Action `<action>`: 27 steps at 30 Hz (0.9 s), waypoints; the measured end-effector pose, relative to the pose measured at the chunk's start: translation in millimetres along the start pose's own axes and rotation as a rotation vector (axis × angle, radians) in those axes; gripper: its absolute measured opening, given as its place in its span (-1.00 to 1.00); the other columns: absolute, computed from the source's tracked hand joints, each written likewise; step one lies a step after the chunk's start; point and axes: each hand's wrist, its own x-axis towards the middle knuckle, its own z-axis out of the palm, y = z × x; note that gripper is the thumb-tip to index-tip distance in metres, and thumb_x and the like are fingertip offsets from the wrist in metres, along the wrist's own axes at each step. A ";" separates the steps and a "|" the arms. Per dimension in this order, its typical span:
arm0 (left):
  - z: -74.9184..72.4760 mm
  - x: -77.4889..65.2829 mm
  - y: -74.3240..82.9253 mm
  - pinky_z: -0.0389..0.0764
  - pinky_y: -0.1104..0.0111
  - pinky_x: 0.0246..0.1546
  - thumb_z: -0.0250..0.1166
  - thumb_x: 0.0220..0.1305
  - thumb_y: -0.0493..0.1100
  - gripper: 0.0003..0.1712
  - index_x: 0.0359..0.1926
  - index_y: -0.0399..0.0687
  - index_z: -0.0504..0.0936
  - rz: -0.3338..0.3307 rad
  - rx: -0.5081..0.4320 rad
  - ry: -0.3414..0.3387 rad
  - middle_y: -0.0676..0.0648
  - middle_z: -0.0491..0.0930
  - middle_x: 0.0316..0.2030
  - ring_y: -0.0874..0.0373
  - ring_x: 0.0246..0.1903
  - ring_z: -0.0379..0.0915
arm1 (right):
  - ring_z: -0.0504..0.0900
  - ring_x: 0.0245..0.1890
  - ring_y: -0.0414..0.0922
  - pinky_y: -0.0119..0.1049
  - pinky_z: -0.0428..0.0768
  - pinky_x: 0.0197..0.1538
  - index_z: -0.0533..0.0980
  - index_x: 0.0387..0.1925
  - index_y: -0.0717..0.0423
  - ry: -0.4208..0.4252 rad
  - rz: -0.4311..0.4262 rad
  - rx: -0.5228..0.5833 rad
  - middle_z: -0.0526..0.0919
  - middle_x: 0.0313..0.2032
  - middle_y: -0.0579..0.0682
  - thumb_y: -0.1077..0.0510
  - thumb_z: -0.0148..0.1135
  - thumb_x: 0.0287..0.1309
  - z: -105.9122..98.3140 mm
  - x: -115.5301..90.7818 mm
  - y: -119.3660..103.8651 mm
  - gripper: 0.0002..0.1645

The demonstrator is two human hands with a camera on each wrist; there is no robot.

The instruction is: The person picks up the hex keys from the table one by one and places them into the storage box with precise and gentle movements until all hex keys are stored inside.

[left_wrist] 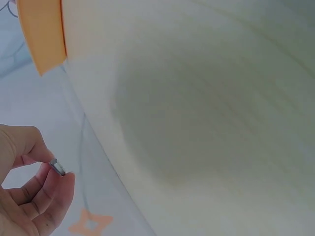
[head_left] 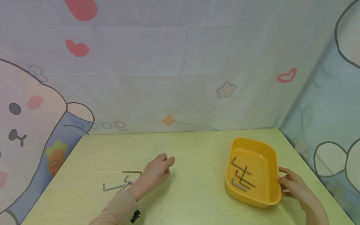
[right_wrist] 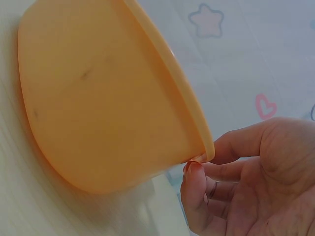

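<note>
Over the middle of the table, my left hand (head_left: 156, 171) pinches a small metal hex key (left_wrist: 57, 167) between thumb and fingers; most of the key is hidden by the hand. At the right stands a yellow plastic bin (head_left: 265, 175), its right rim held by my right hand (head_left: 295, 187). In the right wrist view the thumb and fingers pinch the bin's rim (right_wrist: 189, 98). Several L-shaped hex keys (head_left: 239, 185) lie inside the bin, some crossing. More hex keys (head_left: 113, 188) lie on the table beside my left wrist, partly covered by it.
The pale yellow-green table (head_left: 197, 187) runs back to a printed cloth backdrop (head_left: 168, 62) with hearts, a star and a cartoon animal. A second cloth (head_left: 317, 125) hangs along the right side. A dark object (head_left: 135, 216) shows by my left sleeve.
</note>
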 end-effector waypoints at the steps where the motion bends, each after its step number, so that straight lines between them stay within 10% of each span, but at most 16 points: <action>1: 0.5 1.4 1.2 0.02 0.60 -0.67 0.28 -0.11 -0.46 -0.65 -0.33 0.01 0.43 0.007 -0.004 0.007 0.07 0.29 -0.54 0.27 -0.53 0.11 | 0.54 -0.42 -0.26 -0.34 0.64 -0.30 -0.11 0.39 0.46 0.001 0.000 0.000 0.45 -0.35 -0.06 0.14 -0.19 0.42 0.0 0.0 0.0 -0.30; 27: 6.3 48.0 44.8 -0.05 0.60 -0.67 0.24 -0.04 -0.48 -0.62 -0.22 0.01 0.48 0.119 -0.058 0.041 0.04 0.29 -0.52 0.26 -0.50 0.07 | 0.55 -0.43 -0.27 -0.32 0.64 -0.30 -0.12 0.40 0.45 -0.003 -0.003 0.001 0.47 -0.36 -0.09 0.14 -0.18 0.42 0.3 -0.9 -0.7 -0.29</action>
